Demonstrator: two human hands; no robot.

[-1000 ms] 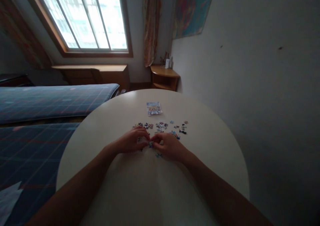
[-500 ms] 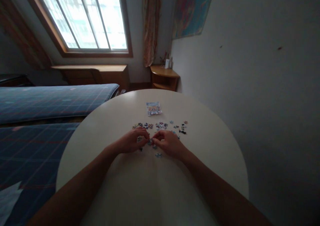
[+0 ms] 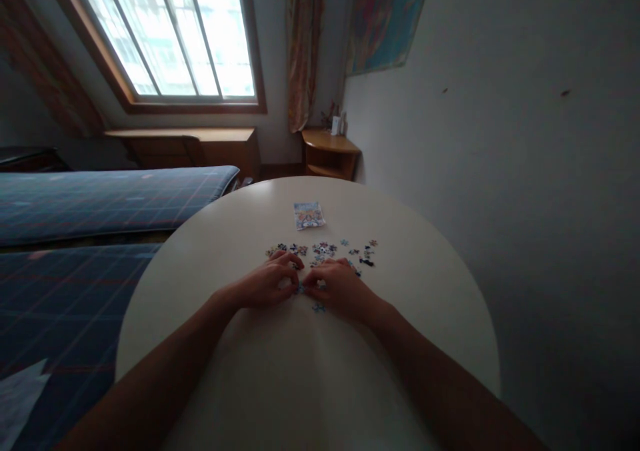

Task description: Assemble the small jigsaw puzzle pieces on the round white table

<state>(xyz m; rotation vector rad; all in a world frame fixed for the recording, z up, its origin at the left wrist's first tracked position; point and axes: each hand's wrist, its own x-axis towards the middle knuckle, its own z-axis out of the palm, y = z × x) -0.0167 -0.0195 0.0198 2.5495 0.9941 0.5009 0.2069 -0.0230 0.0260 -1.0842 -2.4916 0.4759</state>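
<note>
On counter (image 3: 415, 278), 6 o'clock of packet (image 3: 309, 216): piece (image 3: 301, 289) in work.
Right grip (image 3: 341, 289) seems pinched on it; left grip (image 3: 266, 284), can't tell. Loose pieces (image 3: 324, 248) at 1 o'clock: stray knuckles could scatter them; uneven pressing could bend tabs.

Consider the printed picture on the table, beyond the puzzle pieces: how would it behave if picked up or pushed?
The printed picture looks thin, so it's probably light and may flex when lifted. Lying flat, it would likely slide, not roll or tip. The tabletop looks smooth, so sliding may be easy.
</note>
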